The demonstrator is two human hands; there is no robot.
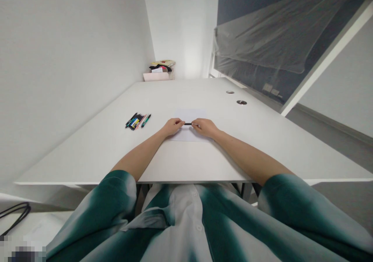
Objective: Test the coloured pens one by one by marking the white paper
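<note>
Between my two hands a black pen is held level, above a white sheet of paper on the table. My left hand pinches its left end, and my right hand pinches the right end. Fingers cover both tips of the pen. Off to the left of my left hand lies a group of several pens, side by side, in black, blue, yellow, pink and green.
The white table runs along a wall on the left. At its far end stands a box with items piled in it. Two round grommets sit on the right. Beyond that edge is a dark panel under plastic film.
</note>
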